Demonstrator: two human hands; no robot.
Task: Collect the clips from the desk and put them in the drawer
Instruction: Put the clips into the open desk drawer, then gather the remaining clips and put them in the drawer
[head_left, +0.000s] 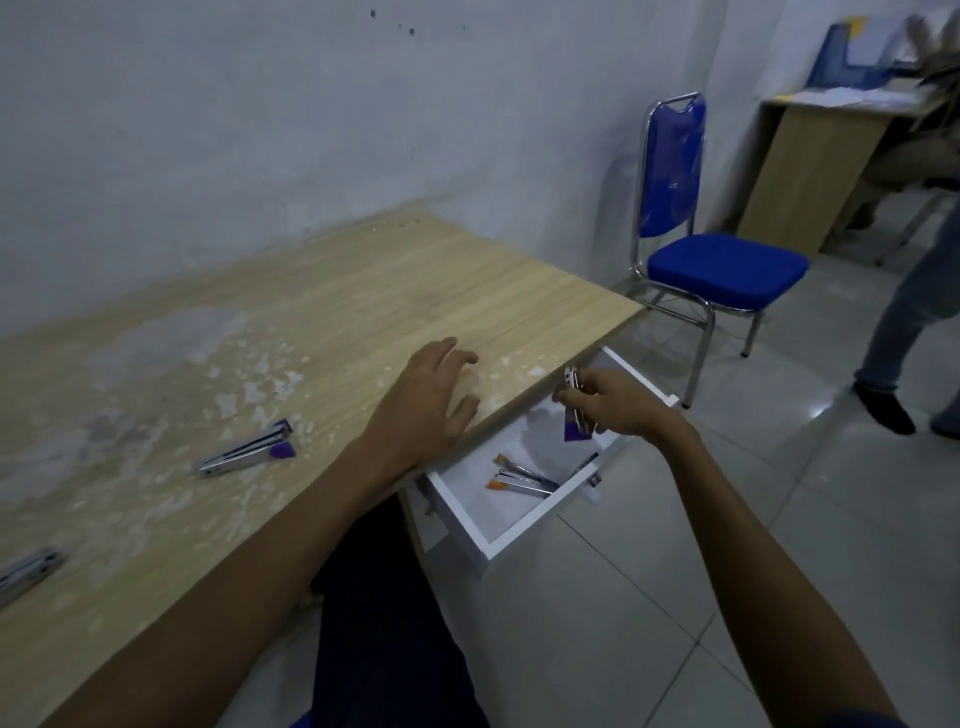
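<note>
Purple-tipped chrome clip (575, 410) is sitting in your right hand (618, 408), grip pinched narrow around it, hanging upright over the open white drawer (498, 540) just below the table's front edge. Your left hand (431, 400) is lying flat and empty on the light wood-grain table (363, 291), fingers spread loose near that same edge.

Progress, as a judgement: you are partway through. Two orange-tipped metal clips (519, 480) are already lying on the drawer floor, and the one in your hand is about to join them. Still left on the table: one purple-and-chrome clip (247, 449) well to the left of your left hand, and a second metal clip (26, 569) at the far left, cut off by the frame and blurred, so colour is unclear. At least two more pick-ups are looking likely, then shutting the drawer if wanted.

Room to move: the drawer is pulled well out, with open white floor behind the orange pair, so a straight drop is looking easy. You are working close under the table lip, so watch your knuckles lifting out. Tabletop between your hand and the remaining clips is bare apart from pale scuffed patches. A blue padded chair (722, 270) and another person's legs (904, 322) are standing well apart to the right.
</note>
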